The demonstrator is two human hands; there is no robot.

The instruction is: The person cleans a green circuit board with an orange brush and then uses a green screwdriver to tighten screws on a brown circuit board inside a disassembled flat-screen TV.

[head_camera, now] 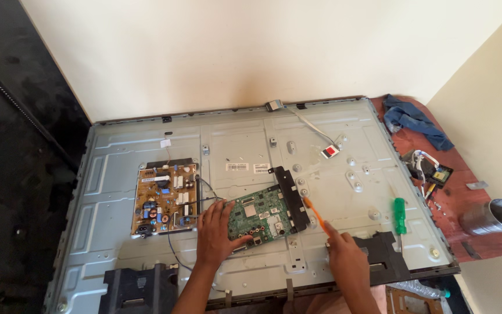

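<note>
A large grey metal back panel (332,145) of a flat screen lies face down before me. On it sits a tan power board (165,197) at the left and a green circuit board (262,215) with a black port strip, lifted askew at the centre. My left hand (216,229) rests on the green board's left edge, fingers spread. My right hand (344,256) holds a thin orange tool (315,214), its tip near the black strip.
A green-handled screwdriver (400,215) lies on the panel at right. Black speaker blocks (140,286) sit along the near edge. On the reddish table (472,244) are a blue cloth (416,121), a small board with wires (434,170) and a metal cup (492,216). Walls close behind and right.
</note>
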